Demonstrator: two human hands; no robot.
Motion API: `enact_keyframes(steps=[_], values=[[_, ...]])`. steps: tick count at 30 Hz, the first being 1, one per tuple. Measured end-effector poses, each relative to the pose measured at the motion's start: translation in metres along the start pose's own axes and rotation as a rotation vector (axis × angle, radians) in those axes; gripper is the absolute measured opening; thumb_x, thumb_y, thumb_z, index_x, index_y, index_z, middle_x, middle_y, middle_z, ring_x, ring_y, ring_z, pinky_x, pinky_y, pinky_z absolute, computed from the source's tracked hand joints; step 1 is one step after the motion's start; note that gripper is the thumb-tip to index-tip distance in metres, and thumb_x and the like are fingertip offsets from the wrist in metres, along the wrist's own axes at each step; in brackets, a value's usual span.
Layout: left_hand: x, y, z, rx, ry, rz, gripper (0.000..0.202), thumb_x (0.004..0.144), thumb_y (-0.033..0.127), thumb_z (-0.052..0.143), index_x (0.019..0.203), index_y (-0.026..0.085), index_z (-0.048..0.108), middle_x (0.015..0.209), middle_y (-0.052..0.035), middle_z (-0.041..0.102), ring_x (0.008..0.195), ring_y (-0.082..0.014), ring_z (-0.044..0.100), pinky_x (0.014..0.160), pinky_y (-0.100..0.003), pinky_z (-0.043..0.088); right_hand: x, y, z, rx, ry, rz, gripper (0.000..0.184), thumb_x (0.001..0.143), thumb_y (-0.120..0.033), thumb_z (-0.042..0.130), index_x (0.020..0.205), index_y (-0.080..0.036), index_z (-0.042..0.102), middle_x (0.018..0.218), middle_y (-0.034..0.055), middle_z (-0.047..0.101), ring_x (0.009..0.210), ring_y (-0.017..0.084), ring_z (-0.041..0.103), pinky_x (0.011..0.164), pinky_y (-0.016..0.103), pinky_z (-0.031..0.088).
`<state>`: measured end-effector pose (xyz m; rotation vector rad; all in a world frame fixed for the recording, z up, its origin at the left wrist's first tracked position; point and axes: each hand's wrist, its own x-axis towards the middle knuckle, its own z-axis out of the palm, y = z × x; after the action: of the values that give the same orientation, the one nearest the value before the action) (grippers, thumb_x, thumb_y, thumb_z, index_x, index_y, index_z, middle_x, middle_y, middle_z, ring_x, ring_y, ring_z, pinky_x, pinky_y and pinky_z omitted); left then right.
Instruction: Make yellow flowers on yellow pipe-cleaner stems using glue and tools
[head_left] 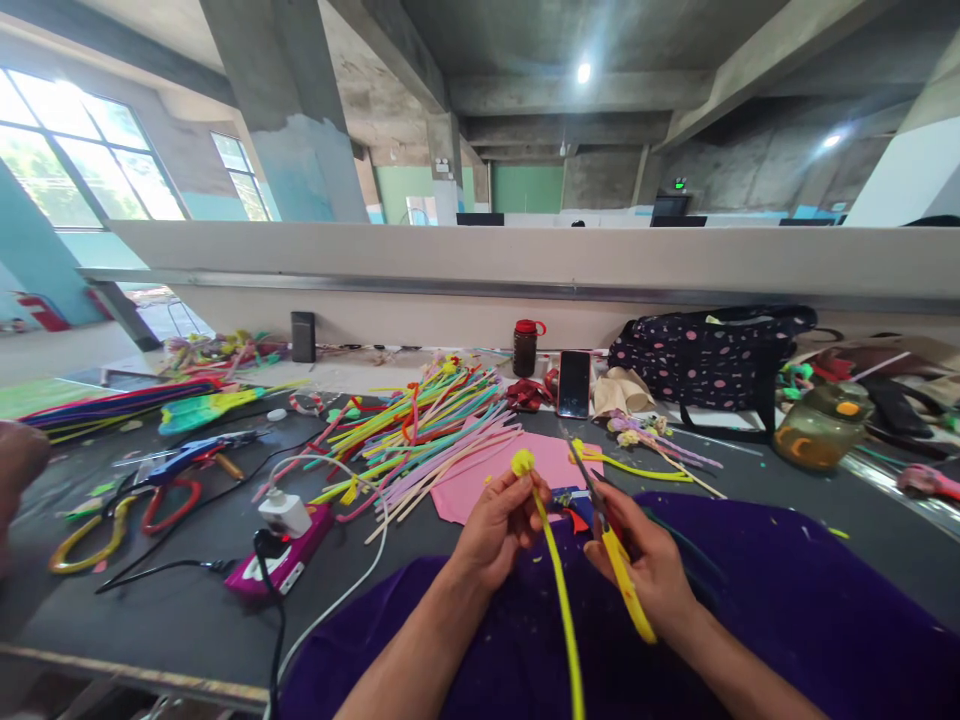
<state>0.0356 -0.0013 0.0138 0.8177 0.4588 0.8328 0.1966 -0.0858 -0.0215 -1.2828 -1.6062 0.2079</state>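
Stem (yellow) cut off at bottom; right grip partly hides scissors.

The yellow stem looks fuzzy; the scissors pair smooth plastic handles with metal blades. Purple cloth at the near edge of the counter looks matt. Toward the far edge, the phone is glossy, the bag printed fabric.

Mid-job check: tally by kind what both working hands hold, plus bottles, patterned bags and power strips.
Yellow-handled scissors, right hand: 1
Yellow pipe-cleaner piece, left hand: 1
Red-lidded bottle and amber bottle: 2
Dark patterned bag: 1
Magenta power strip: 1
Total: 6
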Motion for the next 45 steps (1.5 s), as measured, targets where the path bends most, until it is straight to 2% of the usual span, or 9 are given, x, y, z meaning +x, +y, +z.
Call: enact_keyframes(steps=[3,6,9,13,16,19,24,34,45], values=[[-0.001,0.001,-0.003,-0.091,-0.070,-0.038,0.019,0.066,0.027,0.067,0.076,0.013,0.057,0.063,0.0006,0.057,0.040,-0.0027,0.045,0.031,-0.011,0.027,0.001,-0.005,0.000,0.092,-0.049,0.065,0.052,0.077,-0.023,0.055,0.125,-0.020,0.037,0.113,0.0091,0.056,0.093,0.019,0.060,0.080,0.029,0.049],[-0.003,0.000,-0.004,-0.111,-0.138,-0.032,0.019,0.067,0.025,0.066,0.077,0.013,0.057,0.064,-0.0003,0.057,0.043,-0.0039,0.047,0.032,-0.011,0.028,0.001,-0.008,0.001,0.109,-0.104,0.059,0.053,0.077,-0.025,0.056,0.126,-0.021,0.036,0.117,0.0094,0.054,0.098,0.020,0.058,0.080,0.029,0.049],[-0.004,0.000,-0.004,-0.103,-0.166,-0.031,0.018,0.068,0.025,0.065,0.077,0.013,0.056,0.065,-0.0009,0.057,0.043,-0.0044,0.047,0.032,-0.011,0.030,0.002,-0.008,0.001,0.055,-0.118,0.029,0.052,0.077,-0.026,0.056,0.125,-0.021,0.036,0.109,0.0083,0.057,0.088,0.018,0.060,0.074,0.027,0.050],[-0.004,-0.001,-0.004,-0.092,-0.174,-0.031,0.017,0.069,0.026,0.065,0.073,0.012,0.056,0.060,-0.0011,0.057,0.041,-0.0051,0.046,0.032,-0.012,0.030,0.002,-0.005,-0.001,-0.166,-0.078,-0.080,0.052,0.076,-0.029,0.057,0.124,-0.021,0.038,0.093,0.0066,0.058,0.073,0.018,0.058,0.065,0.029,0.049],[-0.004,-0.004,-0.003,-0.081,-0.164,0.004,0.018,0.067,0.026,0.067,0.071,0.012,0.057,0.054,-0.0004,0.056,0.039,-0.0055,0.046,0.032,-0.012,0.031,0.000,0.000,-0.001,-0.307,-0.057,-0.187,0.056,0.076,-0.030,0.057,0.126,-0.018,0.037,0.090,0.0080,0.057,0.072,0.020,0.057,0.062,0.031,0.047],[-0.004,-0.005,-0.003,-0.070,-0.138,0.015,0.019,0.065,0.027,0.068,0.071,0.013,0.057,0.050,0.0001,0.056,0.038,-0.0058,0.046,0.032,-0.012,0.030,-0.001,0.004,-0.001,-0.371,-0.048,-0.233,0.056,0.076,-0.031,0.055,0.127,-0.016,0.037,0.090,0.0093,0.056,0.076,0.021,0.058,0.063,0.032,0.047],[-0.004,-0.005,-0.003,-0.034,-0.140,-0.012,0.023,0.063,0.030,0.070,0.069,0.013,0.056,0.054,-0.0003,0.058,0.038,-0.0061,0.047,0.031,-0.013,0.030,-0.001,0.005,0.000,-0.398,-0.008,-0.251,0.055,0.077,-0.031,0.052,0.127,-0.015,0.038,0.089,0.0092,0.056,0.074,0.021,0.058,0.060,0.030,0.047],[-0.005,-0.003,-0.007,0.064,-0.100,0.016,0.024,0.064,0.033,0.069,0.069,0.014,0.056,0.055,0.0005,0.058,0.039,-0.0059,0.047,0.034,-0.015,0.033,-0.001,0.005,-0.002,-0.388,-0.043,-0.236,0.055,0.077,-0.026,0.051,0.128,-0.015,0.036,0.090,0.0091,0.055,0.077,0.021,0.057,0.063,0.031,0.047],[-0.006,-0.003,-0.007,0.089,-0.128,0.042,0.021,0.067,0.032,0.067,0.069,0.014,0.056,0.054,0.0012,0.056,0.040,-0.0055,0.045,0.035,-0.014,0.033,-0.003,0.006,-0.001,-0.391,-0.055,-0.261,0.054,0.077,-0.024,0.051,0.128,-0.014,0.035,0.088,0.0092,0.056,0.077,0.021,0.057,0.061,0.029,0.046]])
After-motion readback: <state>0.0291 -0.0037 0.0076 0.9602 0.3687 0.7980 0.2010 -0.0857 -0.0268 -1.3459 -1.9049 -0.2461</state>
